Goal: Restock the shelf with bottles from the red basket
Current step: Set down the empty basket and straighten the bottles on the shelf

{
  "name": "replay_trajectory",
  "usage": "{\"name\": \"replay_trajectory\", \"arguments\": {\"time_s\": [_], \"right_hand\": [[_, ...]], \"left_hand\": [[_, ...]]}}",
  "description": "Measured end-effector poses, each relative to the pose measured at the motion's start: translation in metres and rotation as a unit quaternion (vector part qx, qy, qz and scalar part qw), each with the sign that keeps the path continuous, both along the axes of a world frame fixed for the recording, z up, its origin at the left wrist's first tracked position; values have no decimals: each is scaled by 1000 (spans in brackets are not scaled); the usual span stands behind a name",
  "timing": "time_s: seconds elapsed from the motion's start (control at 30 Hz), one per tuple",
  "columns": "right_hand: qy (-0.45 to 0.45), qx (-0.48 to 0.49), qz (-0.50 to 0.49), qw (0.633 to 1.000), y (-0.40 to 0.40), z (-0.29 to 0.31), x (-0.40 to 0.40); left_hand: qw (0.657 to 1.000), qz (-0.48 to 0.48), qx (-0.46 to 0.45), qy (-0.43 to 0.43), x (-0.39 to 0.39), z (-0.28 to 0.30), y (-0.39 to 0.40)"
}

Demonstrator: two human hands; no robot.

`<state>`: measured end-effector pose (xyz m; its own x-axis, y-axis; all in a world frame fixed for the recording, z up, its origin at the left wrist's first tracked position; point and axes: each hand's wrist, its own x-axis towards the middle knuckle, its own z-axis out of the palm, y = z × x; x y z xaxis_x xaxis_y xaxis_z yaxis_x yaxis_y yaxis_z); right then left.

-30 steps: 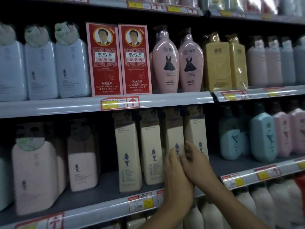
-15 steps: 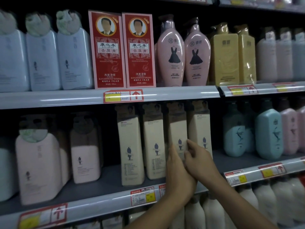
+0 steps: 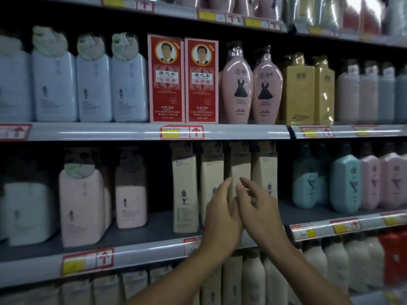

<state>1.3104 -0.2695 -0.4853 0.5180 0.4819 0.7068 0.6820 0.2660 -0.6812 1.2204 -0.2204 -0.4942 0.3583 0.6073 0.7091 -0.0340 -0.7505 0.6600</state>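
Two bare hands reached among cream bottles on a shop shelf.

The left hand (image 3: 222, 214) and right hand (image 3: 257, 208) were raised side by side, fingers spread and empty, in front of a row of four tall cream bottles (image 3: 184, 194) standing upright on the middle shelf (image 3: 141, 254). Pale pink bottles (image 3: 81, 208) stood to the left, teal bottles (image 3: 345, 183) to the right. On the shelf above, two red boxes (image 3: 166, 80) stood beside two pink dress-print bottles (image 3: 236, 84).

Cream bottles on the shelf

We see four tall cream bottles (image 3: 184, 194) standing upright, side by side, on the middle shelf (image 3: 141, 252), labels facing out.
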Motion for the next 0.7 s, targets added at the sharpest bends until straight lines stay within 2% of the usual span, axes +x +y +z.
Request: {"name": "replay_trajectory", "arguments": {"time_s": [0.17, 0.37, 0.6, 0.7], "right_hand": [[10, -1, 126, 992, -50, 0, -87], [26, -6, 213, 977, -80, -24, -204], [70, -13, 291, 954, -34, -18, -320], [59, 4, 315, 947, 4, -15, -351]], "left_hand": [[998, 6, -16, -60, -105, 7, -27], [998, 29, -23, -55, -244, -9, -52], [993, 82, -47, -73, -364, -8, -24], [991, 101, -22, -89, -398, -12, 14]]}}
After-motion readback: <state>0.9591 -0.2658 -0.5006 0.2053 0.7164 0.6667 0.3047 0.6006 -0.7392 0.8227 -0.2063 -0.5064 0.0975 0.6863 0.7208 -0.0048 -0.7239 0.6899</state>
